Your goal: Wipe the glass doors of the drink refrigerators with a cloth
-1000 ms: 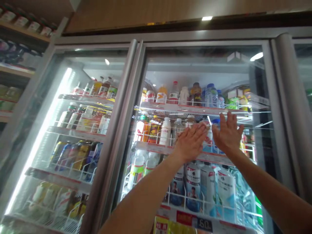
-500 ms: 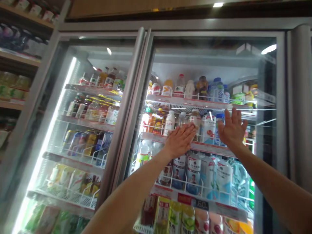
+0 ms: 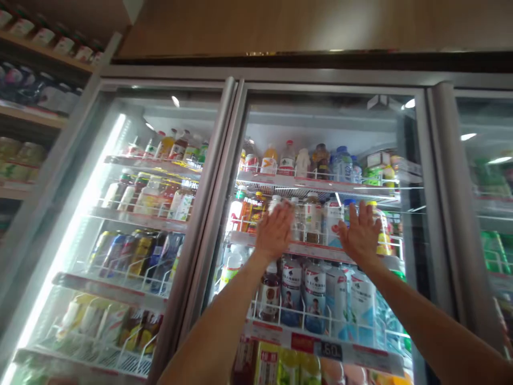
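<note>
Both my arms reach up to the right glass door of a drinks cooler. My left hand lies flat on the glass, fingers stretched upward, in front of the second shelf of bottles. My right hand is also open and flat against the same pane, a little to the right. Neither hand holds anything. Behind the glass stand rows of bottles, with large white-labelled bottles on the shelf below my hands.
The left cooler door is shut, with cans and bottles on wire shelves behind it. A metal frame post divides the two doors. A third door is at the right. Wooden shelves with jars hang at upper left.
Both hands have slid left across the glass, the left one further, so they are wider apart. The view has shifted, showing more of the right-hand door.
</note>
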Available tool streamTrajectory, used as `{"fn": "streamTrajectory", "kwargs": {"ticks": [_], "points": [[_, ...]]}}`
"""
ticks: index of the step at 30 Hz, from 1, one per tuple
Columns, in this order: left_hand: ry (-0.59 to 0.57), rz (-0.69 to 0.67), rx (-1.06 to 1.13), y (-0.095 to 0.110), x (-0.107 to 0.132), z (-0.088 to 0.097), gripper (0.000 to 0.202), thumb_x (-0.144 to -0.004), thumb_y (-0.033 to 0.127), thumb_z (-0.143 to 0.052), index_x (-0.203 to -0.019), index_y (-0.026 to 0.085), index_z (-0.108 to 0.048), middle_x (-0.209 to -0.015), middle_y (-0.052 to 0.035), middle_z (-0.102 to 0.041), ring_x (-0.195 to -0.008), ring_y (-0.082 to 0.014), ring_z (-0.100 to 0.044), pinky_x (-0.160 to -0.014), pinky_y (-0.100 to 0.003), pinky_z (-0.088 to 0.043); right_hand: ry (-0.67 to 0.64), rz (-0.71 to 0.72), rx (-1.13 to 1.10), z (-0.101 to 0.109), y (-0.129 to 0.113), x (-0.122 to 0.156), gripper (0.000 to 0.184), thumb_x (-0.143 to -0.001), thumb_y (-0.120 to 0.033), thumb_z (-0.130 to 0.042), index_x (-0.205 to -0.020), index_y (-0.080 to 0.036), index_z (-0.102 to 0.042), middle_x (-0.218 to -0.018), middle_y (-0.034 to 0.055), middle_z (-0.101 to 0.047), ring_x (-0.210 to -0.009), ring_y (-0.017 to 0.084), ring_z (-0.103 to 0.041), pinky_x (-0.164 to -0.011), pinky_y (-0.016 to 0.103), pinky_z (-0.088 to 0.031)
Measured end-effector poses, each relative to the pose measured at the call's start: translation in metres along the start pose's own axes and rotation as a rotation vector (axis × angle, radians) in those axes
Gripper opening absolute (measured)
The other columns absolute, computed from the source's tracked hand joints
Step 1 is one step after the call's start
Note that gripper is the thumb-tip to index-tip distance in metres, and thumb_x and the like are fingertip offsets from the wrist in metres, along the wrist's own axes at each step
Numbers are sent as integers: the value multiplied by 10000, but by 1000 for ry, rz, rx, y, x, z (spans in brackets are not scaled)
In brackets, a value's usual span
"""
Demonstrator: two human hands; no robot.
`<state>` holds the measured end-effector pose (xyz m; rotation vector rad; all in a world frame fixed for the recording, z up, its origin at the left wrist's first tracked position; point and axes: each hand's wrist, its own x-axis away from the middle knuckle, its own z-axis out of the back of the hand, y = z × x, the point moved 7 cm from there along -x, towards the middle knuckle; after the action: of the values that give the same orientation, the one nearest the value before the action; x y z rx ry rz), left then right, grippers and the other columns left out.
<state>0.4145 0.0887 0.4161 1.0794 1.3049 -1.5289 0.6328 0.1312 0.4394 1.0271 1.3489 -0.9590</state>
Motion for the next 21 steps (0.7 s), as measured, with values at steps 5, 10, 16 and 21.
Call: {"fn": "streamTrajectory", "kwargs": {"ticks": [5, 10, 16, 21], "points": [[60, 375, -52, -24, -9, 4, 542, -882, 305, -356, -1399, 149, -307, -1505, -98, -228, -1399, -256, -158, -1108, -472, -241, 33, 2, -3, 1, 0, 2, 564, -890, -377, -358, -1402, -143, -323, -1477, 177, -273, -1381, 319, -197, -1063, 580, -209], [-36, -266, -1, 25, 4, -7, 505, -882, 312, -365, -1382, 247, -339, -1472, -15, -324, -1388, -189, -209, -1112, -410, -255, 25, -11, -6, 2, 1, 2, 521, -889, -365, -355, -1359, -144, -394, -1466, 165, -305, -1380, 296, -215, -1075, 551, -213], [191, 422, -79, -66, 23, 19, 539, -888, 283, -341, -1405, 139, -290, -1475, -136, -291, -1391, -288, -174, -1072, -520, -279, 31, -26, -12, 4, 0, 1, 502, -886, -354, -360, -1326, -124, -439, -1454, 170, -326, -1375, 295, -231, -1084, 542, -205], [-17, -319, -11, 61, 33, -10, 535, -884, 305, -374, -1407, 241, -283, -1497, -9, -265, -1397, -200, -175, -1101, -400, -275, 40, -20, -46, 5, 2, 1, 493, -877, -334, -373, -1334, -160, -436, -1451, 154, -341, -1371, 283, -246, -1082, 540, -213]]}}
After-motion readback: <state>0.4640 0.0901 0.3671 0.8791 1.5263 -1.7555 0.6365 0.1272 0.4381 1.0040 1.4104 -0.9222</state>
